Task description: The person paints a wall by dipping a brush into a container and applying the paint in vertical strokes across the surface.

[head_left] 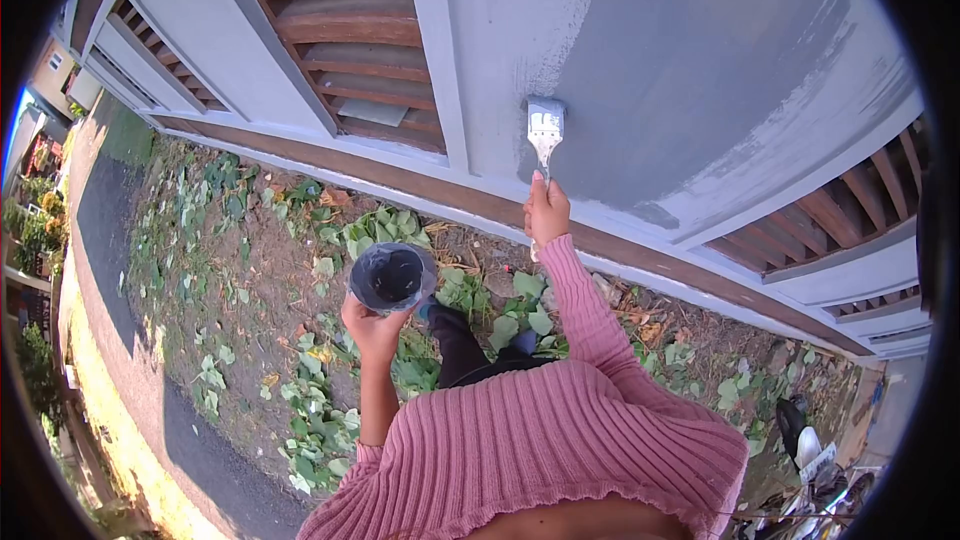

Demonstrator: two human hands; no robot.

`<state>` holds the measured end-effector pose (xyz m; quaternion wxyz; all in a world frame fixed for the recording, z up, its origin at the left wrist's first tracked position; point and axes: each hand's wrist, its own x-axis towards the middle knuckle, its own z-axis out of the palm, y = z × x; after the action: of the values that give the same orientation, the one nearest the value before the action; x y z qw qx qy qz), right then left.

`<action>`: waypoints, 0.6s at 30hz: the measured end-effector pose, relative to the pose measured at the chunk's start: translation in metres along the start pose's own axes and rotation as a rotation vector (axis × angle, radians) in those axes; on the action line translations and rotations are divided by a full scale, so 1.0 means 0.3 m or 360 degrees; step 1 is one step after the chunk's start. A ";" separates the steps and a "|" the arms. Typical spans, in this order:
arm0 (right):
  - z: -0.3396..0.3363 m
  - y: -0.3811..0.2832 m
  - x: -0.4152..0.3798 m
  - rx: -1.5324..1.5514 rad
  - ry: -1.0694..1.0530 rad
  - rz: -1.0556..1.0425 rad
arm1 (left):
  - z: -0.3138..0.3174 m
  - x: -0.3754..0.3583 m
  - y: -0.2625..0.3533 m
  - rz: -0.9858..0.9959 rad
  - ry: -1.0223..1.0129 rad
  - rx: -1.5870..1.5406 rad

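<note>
A paintbrush (545, 128) with a paint-smeared metal ferrule is in my right hand (546, 212), the fingers closed round its handle. Its bristles press on the wall panel (680, 70), at the left border of a dark grey painted area. Lighter, streaky paint surrounds that grey patch. My left hand (376, 325) grips a paint cup (391, 278) from below, out in front of my body. The cup's rim is coated in grey, and its inside looks dark, with paint on the walls.
Brown louvred slats (345, 30) flank the panel on the left, with more slats (830, 210) on the right. Leafy plants (300, 430) cover the ground beneath. A paved path (130, 340) runs along the left. A parked motorbike (815, 460) is partly visible at lower right.
</note>
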<state>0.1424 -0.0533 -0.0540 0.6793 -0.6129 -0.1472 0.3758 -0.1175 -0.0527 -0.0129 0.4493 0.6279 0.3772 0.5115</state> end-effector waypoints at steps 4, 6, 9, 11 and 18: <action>0.029 -0.109 -0.005 0.0034 -0.0041 -0.0066 | -0.005 -0.021 0.006 -0.0071 0.0032 -0.0042; 0.043 -0.180 -0.015 0.0106 -0.0055 -0.0144 | 0.003 -0.025 0.008 -0.0051 0.0088 -0.0058; 0.061 -0.260 -0.013 0.0132 -0.0070 -0.0234 | -0.008 -0.035 0.003 -0.0005 0.0139 -0.0061; 0.068 -0.327 -0.003 0.0138 -0.0114 -0.0287 | -0.015 -0.043 -0.005 0.0022 0.0144 -0.0062; 0.092 -0.552 -0.012 0.0193 -0.0292 -0.0478 | -0.030 -0.073 -0.033 -0.0011 0.0163 -0.0117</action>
<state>0.1764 -0.0303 0.1089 0.7472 -0.5051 -0.2754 0.3327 -0.1308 -0.0686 -0.0282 0.4540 0.5826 0.3829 0.5548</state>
